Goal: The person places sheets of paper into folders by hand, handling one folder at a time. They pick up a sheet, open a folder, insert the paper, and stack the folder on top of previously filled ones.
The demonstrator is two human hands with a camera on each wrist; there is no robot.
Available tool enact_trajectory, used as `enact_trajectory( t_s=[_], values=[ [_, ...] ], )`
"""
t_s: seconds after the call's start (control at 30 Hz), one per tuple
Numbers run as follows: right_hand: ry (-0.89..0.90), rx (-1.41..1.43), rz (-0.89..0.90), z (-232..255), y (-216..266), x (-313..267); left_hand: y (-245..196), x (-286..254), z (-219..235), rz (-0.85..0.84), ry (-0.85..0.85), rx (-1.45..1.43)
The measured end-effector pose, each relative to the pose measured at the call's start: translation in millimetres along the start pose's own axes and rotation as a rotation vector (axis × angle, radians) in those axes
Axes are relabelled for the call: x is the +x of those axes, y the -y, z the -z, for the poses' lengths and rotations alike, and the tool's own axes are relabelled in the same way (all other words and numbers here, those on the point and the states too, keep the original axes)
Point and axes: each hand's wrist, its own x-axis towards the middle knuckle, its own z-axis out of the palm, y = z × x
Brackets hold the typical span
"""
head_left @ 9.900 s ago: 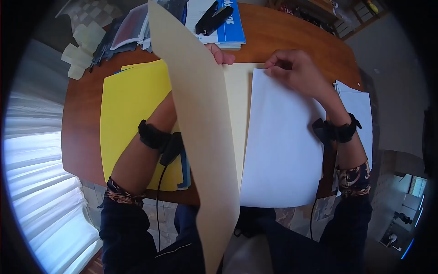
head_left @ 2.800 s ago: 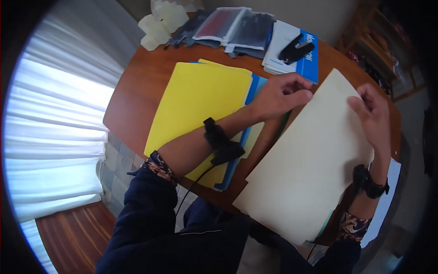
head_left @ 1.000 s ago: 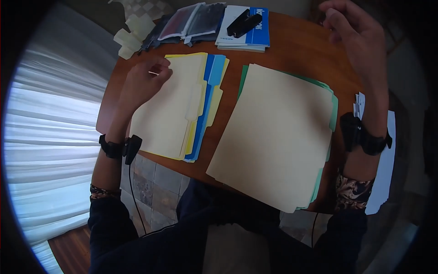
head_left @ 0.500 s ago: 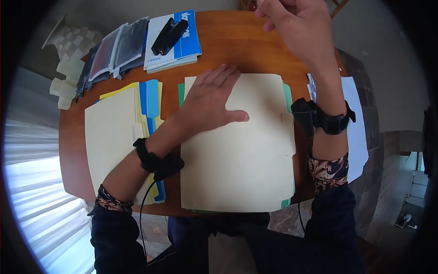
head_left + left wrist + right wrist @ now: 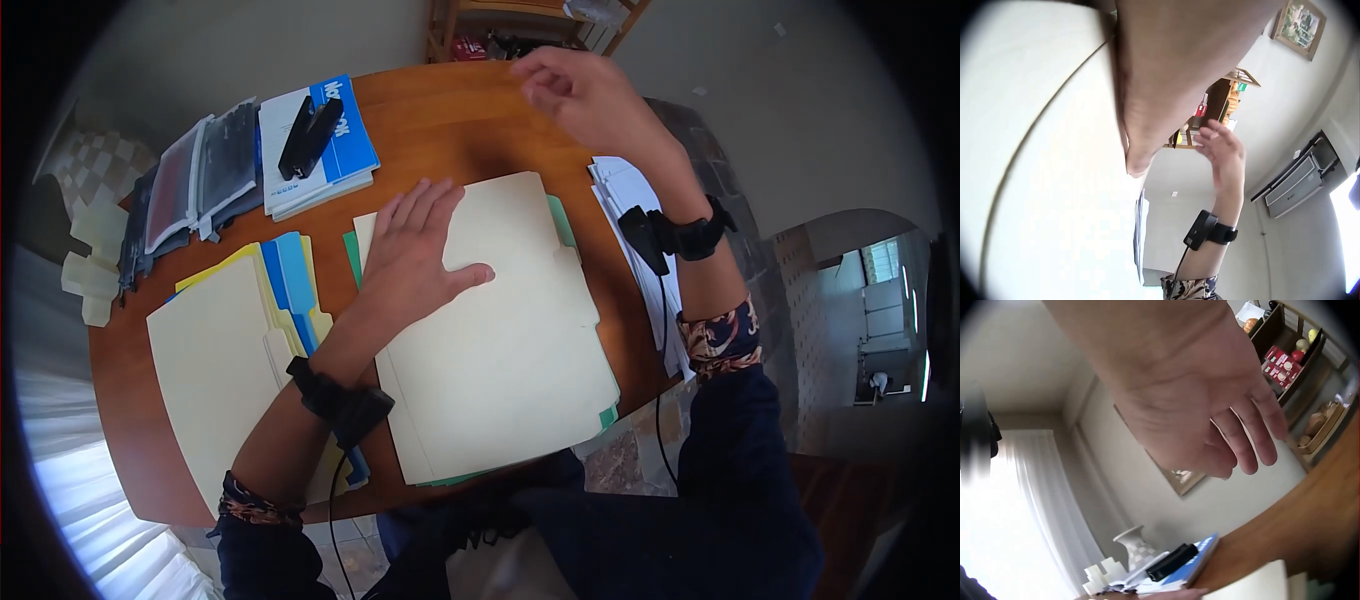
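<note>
My left hand lies flat on a cream file folder, fingers spread and thumb out to the right. Green folder edges stick out from beneath it. In the left wrist view the left hand's fingers reach along the pale folder surface. My right hand is raised over the far part of the table, holding nothing. Its fingers hang loosely bent in the right wrist view, palm showing. To the left rests a second pile topped by another cream folder, with yellow and blue tabs showing.
A black stapler sits on notebooks at the back left. Beside them are zip pouches and a pale block-shaped object. White papers lie along the right table edge, under the right forearm. A shelf stands beyond.
A cream folder now tops the yellow pile. From that left pile, my left hand has moved right and flattened onto the cream folder. The right hand stays raised, empty; the head view has shifted.
</note>
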Motion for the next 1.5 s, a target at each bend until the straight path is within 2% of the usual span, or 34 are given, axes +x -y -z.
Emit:
enact_trajectory(
  t_s=[0.03,0.17,0.2,0.27,0.37,0.47,0.67,0.77,0.9,0.97,1.07,1.2,1.23,1.43,1.5],
  values=[
    [0.001,-0.016,-0.004,5.9,-14.7,-8.7,-1.9,-0.5,0.2,0.014,-0.013,-0.001],
    [0.383,-0.320,-0.240,12.7,-78.1,-71.1,-2.9,-1.1,-1.5,-0.004,-0.037,0.009],
    [0.469,-0.329,-0.352,12.7,-89.1,-82.9,-4.1,-1.3,-1.2,-0.005,-0.047,0.025],
    [0.506,-0.325,-0.477,12.9,-97.6,-102.9,-4.5,-1.4,-0.5,-0.009,-0.061,0.039],
    [0.434,-0.222,-0.458,10.8,-116.7,-124.6,-4.2,-3.1,-1.6,-0.022,-0.081,0.043],
    [0.393,-0.249,-0.492,10.1,-124.3,-130.9,-2.9,-3.5,-3.5,-0.053,-0.114,0.057],
    [0.354,-0.385,-0.513,14.2,-112.3,-128.7,-8.3,-4.9,1.8,-0.049,-0.167,0.029],
    [0.398,-0.320,-0.517,14.2,-117.8,-128.8,-6.5,-3.7,2.3,-0.045,-0.164,0.021],
    [0.345,-0.336,-0.515,11.2,-123.7,-134.7,-5.1,-4.7,-0.7,-0.082,-0.184,0.029],
    [0.318,-0.386,-0.430,11.1,-126.1,-135.0,-3.2,-5.6,-3.8,-0.097,-0.209,0.044],
    [0.349,-0.393,-0.440,15.7,-119.0,-131.6,-1.0,-6.3,-4.4,-0.069,-0.200,0.056],
    [0.279,-0.424,-0.376,16.5,-114.2,-133.0,-2.4,-6.2,0.1,-0.019,-0.096,0.027],
    [0.299,-0.451,-0.462,15.7,-103.2,-128.3,2.8,-7.0,2.6,-0.013,-0.107,0.031],
    [0.204,-0.405,-0.255,16.7,-104.9,-134.3,-0.6,-7.4,0.2,-0.023,-0.088,0.015],
    [0.207,-0.350,-0.292,18.6,-105.2,-132.8,-0.4,-7.8,0.0,-0.030,-0.091,0.016]
  ],
)
